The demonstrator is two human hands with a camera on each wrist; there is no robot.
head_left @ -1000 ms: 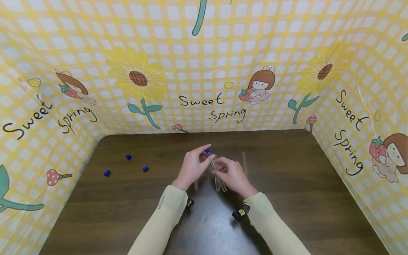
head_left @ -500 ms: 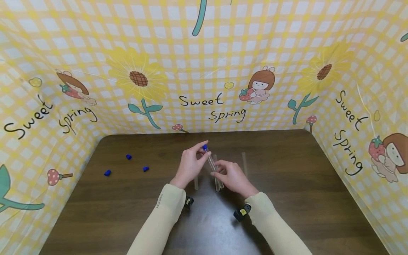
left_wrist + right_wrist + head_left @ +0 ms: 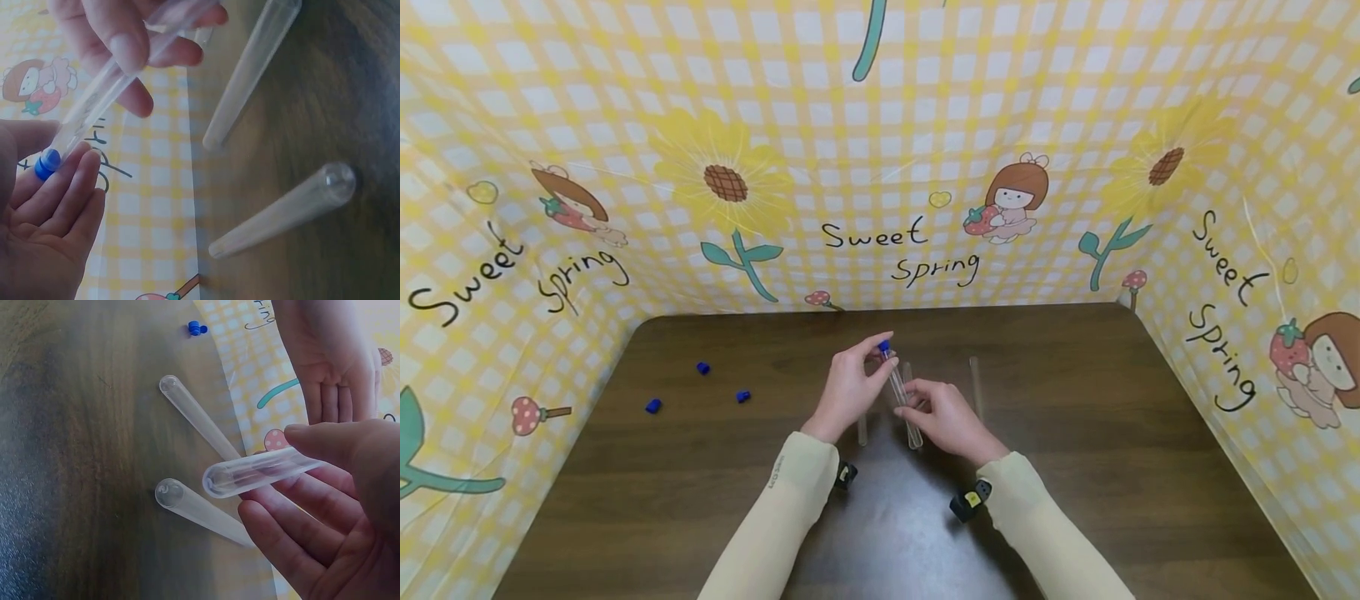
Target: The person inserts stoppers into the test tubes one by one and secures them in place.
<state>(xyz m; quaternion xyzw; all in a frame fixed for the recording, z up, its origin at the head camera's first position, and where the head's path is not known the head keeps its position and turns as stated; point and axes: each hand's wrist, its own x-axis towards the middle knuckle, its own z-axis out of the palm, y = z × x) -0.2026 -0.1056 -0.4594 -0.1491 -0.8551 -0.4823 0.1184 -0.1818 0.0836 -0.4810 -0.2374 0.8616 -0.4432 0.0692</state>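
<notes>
A clear test tube (image 3: pixel 896 382) slants between my two hands over the middle of the table, its closed end toward me. At its far end sits a small blue cap (image 3: pixel 47 164), which my left hand (image 3: pixel 847 385) pinches between thumb and fingers. My right hand (image 3: pixel 946 417) grips the tube lower down, with the thumb on top and the fingers beneath, as the right wrist view shows. Another clear tube (image 3: pixel 203 512) lies on the table under the held one, partly covered by it in the head view.
Another tube (image 3: pixel 862 430) lies left of the hands, partly hidden by the left one, and one more tube (image 3: pixel 976 385) lies to the right. Three loose blue caps (image 3: pixel 702 368) are spread over the left of the dark wooden table (image 3: pixel 700 500). Checked cloth (image 3: pixel 880 150) walls surround it.
Both hands hold on to the capped tube. Its cap end has moved slightly away and left, and its closed end has swung left over the tube lying beneath.
</notes>
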